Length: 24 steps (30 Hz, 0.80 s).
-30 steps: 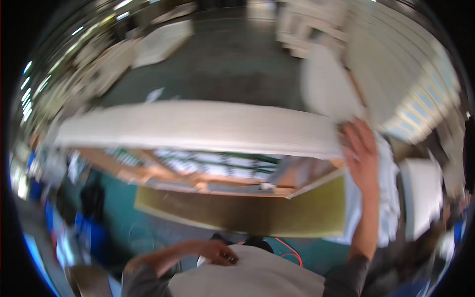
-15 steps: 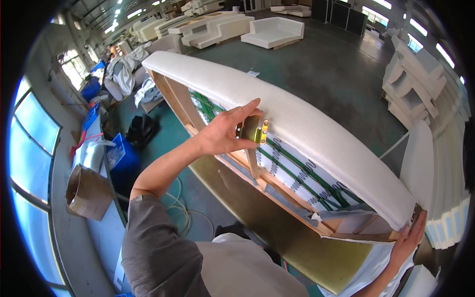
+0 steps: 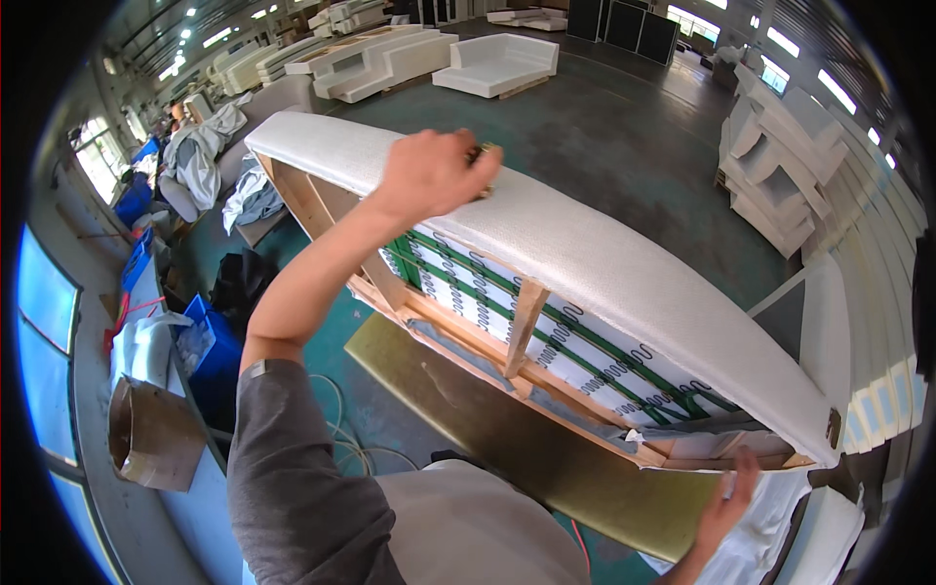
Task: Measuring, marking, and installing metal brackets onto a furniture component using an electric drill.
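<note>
My left hand [image 3: 434,175] is closed around a small brass-coloured metal bracket [image 3: 485,191], mostly hidden by the fingers, over the top of a white-covered sofa frame [image 3: 624,253]. My right hand [image 3: 729,495] has its fingers apart and nothing in it, at the frame's lower right corner. The frame's underside faces me, with wooden rails [image 3: 525,327], wavy springs and green straps [image 3: 600,353] showing. A metal plate [image 3: 834,429] sits at the frame's right end. Below lies a long olive-gold padded surface [image 3: 526,458].
At the left a bench [image 3: 210,487] carries a cardboard box [image 3: 156,434], beside a blue bin [image 3: 207,336]. A pale hose [image 3: 341,429] curls on the floor. White sofa frames [image 3: 497,66] stand at the back; more white foam pieces [image 3: 780,166] are stacked at the right.
My left hand has lifted with the bracket, turning it mostly out of sight above the frame's top. My right hand has left the metal plate at the frame's right end and moved leftward and down.
</note>
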Available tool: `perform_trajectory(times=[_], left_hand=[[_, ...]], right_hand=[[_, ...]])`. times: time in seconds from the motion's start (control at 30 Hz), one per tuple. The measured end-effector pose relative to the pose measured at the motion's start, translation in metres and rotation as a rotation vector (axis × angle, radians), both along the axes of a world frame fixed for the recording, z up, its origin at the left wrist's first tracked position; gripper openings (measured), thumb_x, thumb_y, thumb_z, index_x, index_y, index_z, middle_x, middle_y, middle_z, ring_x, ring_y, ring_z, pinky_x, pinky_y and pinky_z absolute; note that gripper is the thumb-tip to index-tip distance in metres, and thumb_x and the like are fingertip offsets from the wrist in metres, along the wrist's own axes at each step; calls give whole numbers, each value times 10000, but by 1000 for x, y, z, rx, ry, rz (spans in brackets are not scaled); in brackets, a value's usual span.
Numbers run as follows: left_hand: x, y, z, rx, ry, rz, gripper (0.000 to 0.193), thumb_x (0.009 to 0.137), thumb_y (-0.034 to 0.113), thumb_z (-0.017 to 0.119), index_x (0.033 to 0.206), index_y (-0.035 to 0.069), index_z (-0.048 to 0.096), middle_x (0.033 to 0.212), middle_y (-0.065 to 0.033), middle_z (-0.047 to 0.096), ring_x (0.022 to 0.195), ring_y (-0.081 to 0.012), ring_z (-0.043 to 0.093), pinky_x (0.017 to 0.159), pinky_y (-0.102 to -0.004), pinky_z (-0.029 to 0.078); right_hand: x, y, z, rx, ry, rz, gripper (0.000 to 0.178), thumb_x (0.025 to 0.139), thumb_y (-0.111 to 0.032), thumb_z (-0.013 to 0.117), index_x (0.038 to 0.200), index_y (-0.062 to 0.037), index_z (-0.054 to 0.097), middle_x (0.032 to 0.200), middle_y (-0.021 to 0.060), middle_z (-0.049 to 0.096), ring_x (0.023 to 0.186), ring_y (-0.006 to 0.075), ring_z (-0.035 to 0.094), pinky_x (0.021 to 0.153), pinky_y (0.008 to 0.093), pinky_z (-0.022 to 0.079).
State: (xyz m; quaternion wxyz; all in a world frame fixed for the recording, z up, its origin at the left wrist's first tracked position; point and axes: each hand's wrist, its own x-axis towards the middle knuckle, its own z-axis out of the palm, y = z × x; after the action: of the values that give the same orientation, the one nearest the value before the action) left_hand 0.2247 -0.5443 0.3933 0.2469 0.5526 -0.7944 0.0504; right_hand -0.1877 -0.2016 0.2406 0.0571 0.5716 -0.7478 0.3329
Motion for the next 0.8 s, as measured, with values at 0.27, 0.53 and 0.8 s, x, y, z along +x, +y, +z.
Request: perform_trajectory(times=[0.27,0.53,0.8], left_hand=[[4,-20,-4,36,-410,169,563,953,523,395,962,51,702,927,-177,690,899,-320,666,785,-406,515],[53,-33,-60,-125,5,-757,390,877,208,613,1234,54,593,1314,-187,530,1139,-373,531,1011,-450,381],[40,-48,-64,-393,-334,-578,299,960,145,542,1169,-58,606,1219,-194,567,1109,-334,549,960,-411,442]], right_hand=[[65,0,-40,99,-130,156,316,837,-61,556,1133,38,602,1144,213,577,1017,395,574,875,425,467],[87,52,-111,99,-359,-59,240,845,-59,541,1052,38,615,1004,231,619,939,408,594,835,436,477],[154,65,-173,149,-576,-168,189,876,-211,598,972,-51,630,979,139,599,883,352,614,731,433,514]])
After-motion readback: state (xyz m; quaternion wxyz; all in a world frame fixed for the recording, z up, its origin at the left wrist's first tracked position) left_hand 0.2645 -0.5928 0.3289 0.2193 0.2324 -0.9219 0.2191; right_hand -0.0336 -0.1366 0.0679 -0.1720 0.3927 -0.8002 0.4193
